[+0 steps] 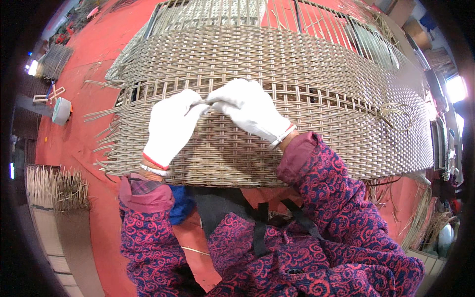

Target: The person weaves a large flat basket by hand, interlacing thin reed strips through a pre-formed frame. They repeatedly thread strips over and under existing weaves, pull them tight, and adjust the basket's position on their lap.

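Observation:
A large brownish-grey wicker panel (297,148) spreads out in front of me, its strands woven tightly over and under. An open band (326,98) of looser weave runs across it, with bare upright strands showing. Over this band, left of the middle, both my white-gloved hands meet. My left hand (170,126) has its thumb and fingers pinched together on a wicker strand. Fingertips of my right hand (250,109) close on the strand right beside them; the gloves hide most of it. A loose coil of strand (397,117) lies on the panel's right part.
Loose strand ends (101,118) stick out at the panel's left edge. Unwoven ribs (316,20) extend at the far side. A bundle of cut strands (58,188) stands at the left, a white-and-green round container (61,111) farther back on the red floor (84,133).

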Available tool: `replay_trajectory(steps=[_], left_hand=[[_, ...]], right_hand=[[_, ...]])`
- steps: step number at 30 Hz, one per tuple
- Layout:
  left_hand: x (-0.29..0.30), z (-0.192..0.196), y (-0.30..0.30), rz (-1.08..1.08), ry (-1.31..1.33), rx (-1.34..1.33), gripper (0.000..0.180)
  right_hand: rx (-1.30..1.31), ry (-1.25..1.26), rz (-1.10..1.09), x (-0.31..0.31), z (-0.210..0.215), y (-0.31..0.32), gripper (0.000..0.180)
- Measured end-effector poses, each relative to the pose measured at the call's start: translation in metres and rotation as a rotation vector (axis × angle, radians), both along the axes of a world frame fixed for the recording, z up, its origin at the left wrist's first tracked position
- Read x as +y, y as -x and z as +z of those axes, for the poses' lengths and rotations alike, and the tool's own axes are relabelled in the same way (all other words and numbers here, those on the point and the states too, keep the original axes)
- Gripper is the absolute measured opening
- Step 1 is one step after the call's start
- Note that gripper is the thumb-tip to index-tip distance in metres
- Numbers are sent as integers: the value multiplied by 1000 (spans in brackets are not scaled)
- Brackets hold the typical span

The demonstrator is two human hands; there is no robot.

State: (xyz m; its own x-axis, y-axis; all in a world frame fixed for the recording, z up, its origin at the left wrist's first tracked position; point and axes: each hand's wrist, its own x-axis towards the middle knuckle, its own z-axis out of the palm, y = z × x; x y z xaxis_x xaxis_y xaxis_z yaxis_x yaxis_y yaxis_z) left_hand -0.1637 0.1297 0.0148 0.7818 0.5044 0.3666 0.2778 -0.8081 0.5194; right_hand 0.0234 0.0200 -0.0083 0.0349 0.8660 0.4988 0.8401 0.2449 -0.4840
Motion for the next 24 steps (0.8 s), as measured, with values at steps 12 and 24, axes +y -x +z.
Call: replay_trajectory(steps=[12, 24], left_hand=[[10, -42, -45, 15, -252, 217, 19], [51, -54, -65, -224, -253, 482, 29]], right_hand=[[149, 71, -463, -19, -10, -2, 17], [-466, 213, -369, 5, -30, 6, 15]])
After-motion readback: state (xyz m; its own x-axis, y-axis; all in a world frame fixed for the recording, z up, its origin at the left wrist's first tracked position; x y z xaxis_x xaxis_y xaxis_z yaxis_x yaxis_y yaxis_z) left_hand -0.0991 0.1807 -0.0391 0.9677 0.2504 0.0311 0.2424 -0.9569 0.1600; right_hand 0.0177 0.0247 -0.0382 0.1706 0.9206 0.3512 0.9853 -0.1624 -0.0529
